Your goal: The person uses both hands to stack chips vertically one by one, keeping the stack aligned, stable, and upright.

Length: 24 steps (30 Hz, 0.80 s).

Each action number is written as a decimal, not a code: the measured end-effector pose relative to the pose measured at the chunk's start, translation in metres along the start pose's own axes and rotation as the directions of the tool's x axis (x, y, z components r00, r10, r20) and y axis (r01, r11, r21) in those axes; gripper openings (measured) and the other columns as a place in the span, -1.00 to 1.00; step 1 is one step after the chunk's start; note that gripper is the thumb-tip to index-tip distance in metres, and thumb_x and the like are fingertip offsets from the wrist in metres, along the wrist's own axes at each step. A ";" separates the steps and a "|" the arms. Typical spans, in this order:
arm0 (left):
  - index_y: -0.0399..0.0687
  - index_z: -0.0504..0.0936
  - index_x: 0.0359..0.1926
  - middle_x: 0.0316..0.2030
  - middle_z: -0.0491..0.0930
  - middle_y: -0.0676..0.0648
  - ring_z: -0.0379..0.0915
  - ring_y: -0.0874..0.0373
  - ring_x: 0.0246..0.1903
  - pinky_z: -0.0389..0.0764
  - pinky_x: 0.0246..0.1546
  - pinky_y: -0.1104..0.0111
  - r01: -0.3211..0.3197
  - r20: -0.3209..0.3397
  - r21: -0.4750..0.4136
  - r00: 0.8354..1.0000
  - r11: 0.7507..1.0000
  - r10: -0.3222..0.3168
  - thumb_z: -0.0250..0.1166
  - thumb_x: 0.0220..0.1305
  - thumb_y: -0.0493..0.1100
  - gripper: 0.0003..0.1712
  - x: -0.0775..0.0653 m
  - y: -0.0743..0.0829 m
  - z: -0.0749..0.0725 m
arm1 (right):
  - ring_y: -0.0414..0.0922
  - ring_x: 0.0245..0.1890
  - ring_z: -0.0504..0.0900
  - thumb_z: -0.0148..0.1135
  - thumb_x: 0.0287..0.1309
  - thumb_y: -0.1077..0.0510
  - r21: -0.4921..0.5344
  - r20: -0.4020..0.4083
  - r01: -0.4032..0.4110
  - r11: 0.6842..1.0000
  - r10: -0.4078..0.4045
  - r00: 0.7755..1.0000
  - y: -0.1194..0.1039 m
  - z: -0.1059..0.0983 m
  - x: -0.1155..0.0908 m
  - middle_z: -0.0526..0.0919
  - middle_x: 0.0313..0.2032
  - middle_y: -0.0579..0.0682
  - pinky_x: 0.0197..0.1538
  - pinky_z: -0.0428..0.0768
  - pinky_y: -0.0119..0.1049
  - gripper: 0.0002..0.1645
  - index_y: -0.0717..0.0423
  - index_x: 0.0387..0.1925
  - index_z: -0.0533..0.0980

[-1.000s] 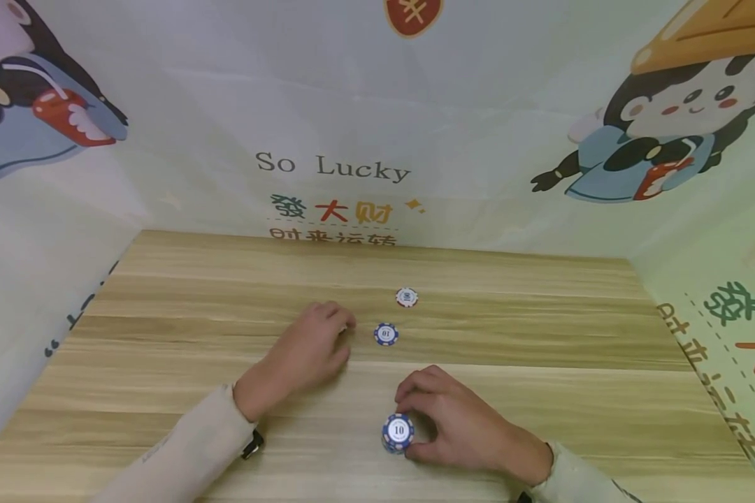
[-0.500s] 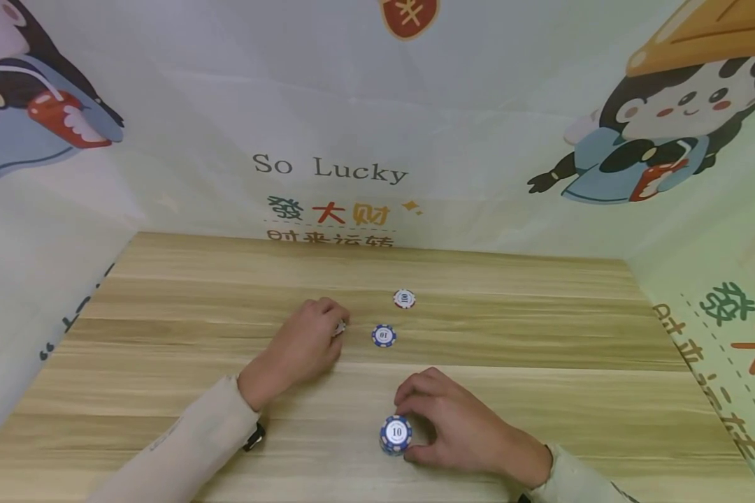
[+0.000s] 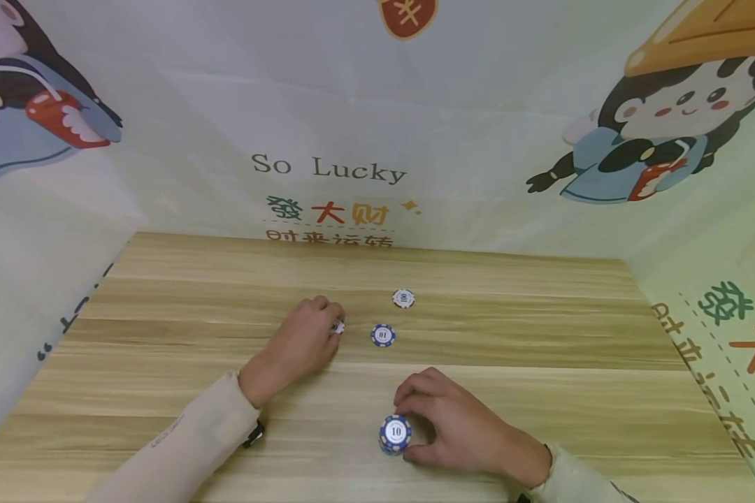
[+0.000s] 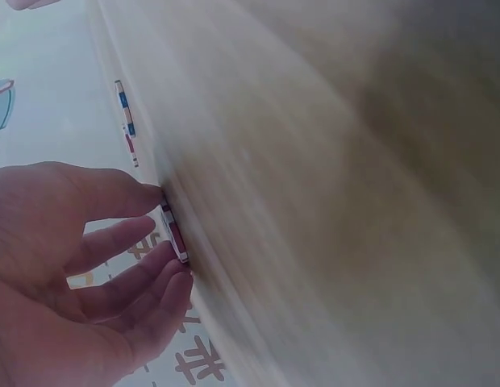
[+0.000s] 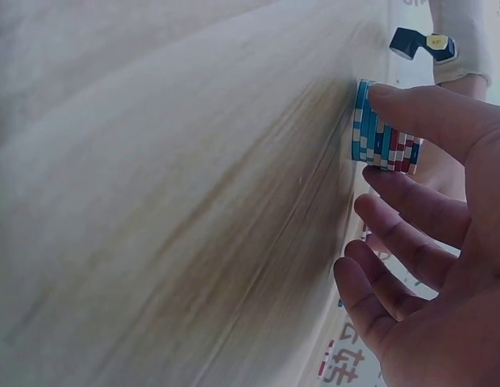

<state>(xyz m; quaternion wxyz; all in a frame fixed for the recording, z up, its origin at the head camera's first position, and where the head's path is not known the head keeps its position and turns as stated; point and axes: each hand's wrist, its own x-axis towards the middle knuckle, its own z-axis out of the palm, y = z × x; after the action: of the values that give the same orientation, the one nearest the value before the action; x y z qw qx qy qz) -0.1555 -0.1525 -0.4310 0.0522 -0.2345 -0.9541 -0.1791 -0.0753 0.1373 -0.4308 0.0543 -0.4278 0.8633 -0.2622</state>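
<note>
Between the thumb and fingers of my left hand (image 3: pixel 296 346) is a single poker chip (image 3: pixel 337 326), pinched by its edge low at the tabletop. The left wrist view shows this chip (image 4: pixel 176 234) edge-on with dark red and white marks, thumb at one end and fingertips at the other. My right hand (image 3: pixel 456 423) holds a stack of poker chips (image 3: pixel 395 433), its top one blue and white and marked 10. In the right wrist view, thumb and index finger grip the stack (image 5: pixel 385 133), whose layers are blue and red. The other fingers are loosely bent.
Two loose chips lie flat on the wooden table (image 3: pixel 528 314) beyond the hands: a blue chip (image 3: pixel 383 335) and, farther back, a red and white chip (image 3: pixel 404 299). A printed cloth wall (image 3: pixel 478 140) encloses the back and sides.
My left hand's thumb and fingers have closed in on the chip, and the hand has shifted slightly left. The right hand keeps its grip on the stack in the same place.
</note>
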 end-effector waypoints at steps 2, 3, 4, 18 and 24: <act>-0.33 0.74 -0.02 -0.16 0.71 -0.27 0.64 -0.15 -0.19 0.73 -0.11 0.04 -0.006 -0.005 0.004 1.000 1.000 0.006 0.47 0.29 -0.40 -0.76 0.000 0.000 0.000 | -0.18 0.17 0.53 0.74 0.01 0.07 -0.003 0.002 0.000 1.000 0.000 1.000 0.000 0.001 0.000 0.66 0.13 -0.17 0.32 0.57 -0.24 -0.52 0.12 -0.03 0.78; -0.33 0.74 -0.03 -0.17 0.71 -0.27 0.64 -0.15 -0.19 0.73 -0.11 0.04 -0.007 -0.007 0.007 1.000 1.000 0.007 0.47 0.28 -0.40 -0.76 0.000 0.000 0.001 | -0.18 0.17 0.53 0.74 0.00 0.07 -0.004 0.002 0.000 1.000 0.000 1.000 0.001 0.001 0.000 0.66 0.13 -0.17 0.32 0.57 -0.23 -0.51 0.12 -0.03 0.78; -0.33 0.74 -0.04 -0.19 0.71 -0.26 0.64 -0.14 -0.20 0.73 -0.12 0.04 -0.008 -0.008 0.009 1.000 1.000 0.008 0.47 0.28 -0.40 -0.76 0.000 0.000 0.001 | -0.18 0.17 0.53 0.74 0.00 0.07 -0.007 0.002 0.001 1.000 -0.001 1.000 0.001 0.001 0.000 0.67 0.13 -0.17 0.32 0.57 -0.23 -0.51 0.12 -0.02 0.78; -0.28 0.72 -0.11 -0.32 0.65 -0.12 0.58 0.02 -0.34 0.70 -0.29 0.17 -0.048 -0.038 -0.009 0.998 0.999 0.048 0.54 0.13 -0.32 -0.71 -0.007 0.004 -0.001 | -0.18 0.17 0.54 0.73 0.03 0.06 -0.010 0.009 -0.006 1.000 0.006 1.000 0.002 0.002 0.001 0.67 0.12 -0.18 0.32 0.57 -0.22 -0.54 0.11 -0.03 0.77; -0.23 0.72 -0.14 -0.31 0.66 -0.12 0.60 0.00 -0.32 0.71 -0.26 0.15 -0.095 -0.066 0.012 0.993 0.995 0.096 0.58 0.11 -0.29 -0.71 -0.012 0.014 -0.004 | -0.18 0.17 0.53 0.72 0.03 0.07 -0.008 0.005 -0.002 1.000 0.002 1.000 0.002 0.002 0.001 0.66 0.12 -0.17 0.32 0.57 -0.22 -0.54 0.11 -0.03 0.77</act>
<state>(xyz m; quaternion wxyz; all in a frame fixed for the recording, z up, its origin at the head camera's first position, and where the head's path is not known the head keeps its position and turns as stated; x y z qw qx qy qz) -0.1383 -0.1473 -0.4249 0.0935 -0.2736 -0.9403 -0.1797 -0.0766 0.1364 -0.4332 0.0549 -0.4277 0.8647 -0.2576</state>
